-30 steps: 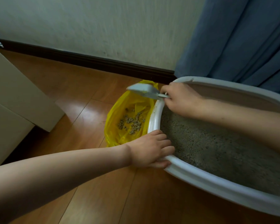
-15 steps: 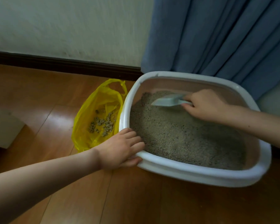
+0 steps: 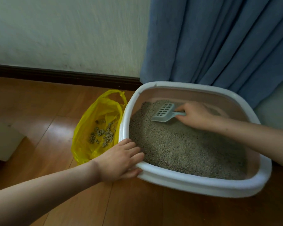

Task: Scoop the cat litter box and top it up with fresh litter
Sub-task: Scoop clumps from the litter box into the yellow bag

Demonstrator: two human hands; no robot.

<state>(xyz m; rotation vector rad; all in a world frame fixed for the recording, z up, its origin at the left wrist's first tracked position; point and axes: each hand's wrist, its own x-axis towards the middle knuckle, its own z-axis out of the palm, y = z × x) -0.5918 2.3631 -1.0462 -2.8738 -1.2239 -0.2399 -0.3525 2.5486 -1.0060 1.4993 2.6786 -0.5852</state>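
Wall and curtain: a pale wall [image 3: 64,30] with a dark skirting board [image 3: 64,75] runs behind the litter box; a blue curtain [image 3: 219,38] hangs just behind its far rim.
Floor: brown wood planks [image 3: 39,111] carry the litter box.
Litter box: white-rimmed tray [image 3: 203,187] on the floor before me, its landmark rim broad and rounded, filled with grey granular litter [image 3: 186,147] heaped higher toward the far side.
Pale unit: a cream block [image 3: 2,137] stands well to the left of the litter box; I cannot tell what it is.
Waste bag: a yellow plastic bag [image 3: 88,128] lies open, touching the litter box's left wall, with scooped clumps [image 3: 103,136] in its bottom.
My left hand [image 3: 121,159]: fingers draped over the litter box's near-left rim, thumb beneath, clasping it steady.
My right hand [image 3: 198,116]: inside the litter box near its far wall, fingers curled tight round the scoop's handle.
Scoop [image 3: 163,112]: pale slotted plastic, front edge resting on the litter, far-left part of the box.
Risk: I judge a fast lift toward the bag could spill litter over the left rim onto the floor; the limp bag mouth may fold shut and miss a load.
Fresh litter: no supply in sight.
Writing: none readable anywhere.
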